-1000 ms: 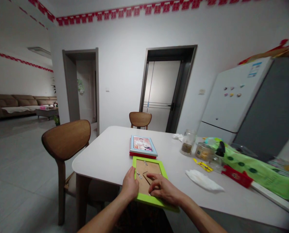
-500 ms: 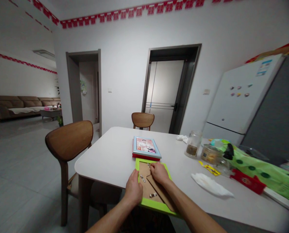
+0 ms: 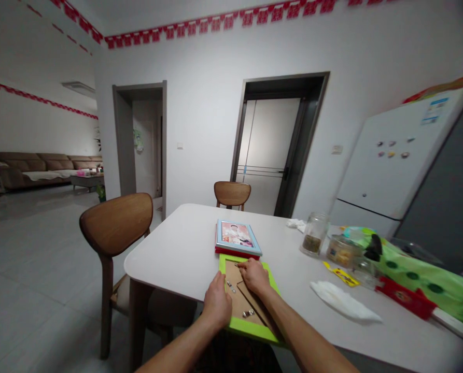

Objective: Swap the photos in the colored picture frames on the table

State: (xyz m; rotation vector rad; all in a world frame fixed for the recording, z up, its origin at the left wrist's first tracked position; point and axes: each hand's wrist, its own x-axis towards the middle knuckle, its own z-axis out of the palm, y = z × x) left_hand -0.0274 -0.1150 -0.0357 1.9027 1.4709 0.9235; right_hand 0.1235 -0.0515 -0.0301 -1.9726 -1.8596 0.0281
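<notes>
A lime-green picture frame [image 3: 250, 330] lies face down at the table's near edge, its brown backing board [image 3: 237, 303] and fold-out stand flap [image 3: 254, 305] showing. Small metal clips [image 3: 248, 314] sit along the board. My left hand [image 3: 218, 303] is closed around the frame's left edge. Fingers curled, my right hand [image 3: 255, 277] rests over the upper part of the board, its fingertips at a metal clip [image 3: 237, 264] near the top. Just beyond lies a light-blue picture frame [image 3: 258, 244] with a photo, stacked on something red [image 3: 237, 253].
On the right of the white table [image 3: 169, 243] stand a glass jar [image 3: 314, 235] and a tub [image 3: 342, 251]. Nearby are a white tissue [image 3: 344, 301], a yellow packet [image 3: 344, 275], a red box [image 3: 406, 298] and a green bag [image 3: 421, 277]. A wooden chair [image 3: 118, 223] is at the left.
The whole view has shifted slightly to the right. My right fingertips remain at the top clip, and my left hand keeps its grip on the green frame.
</notes>
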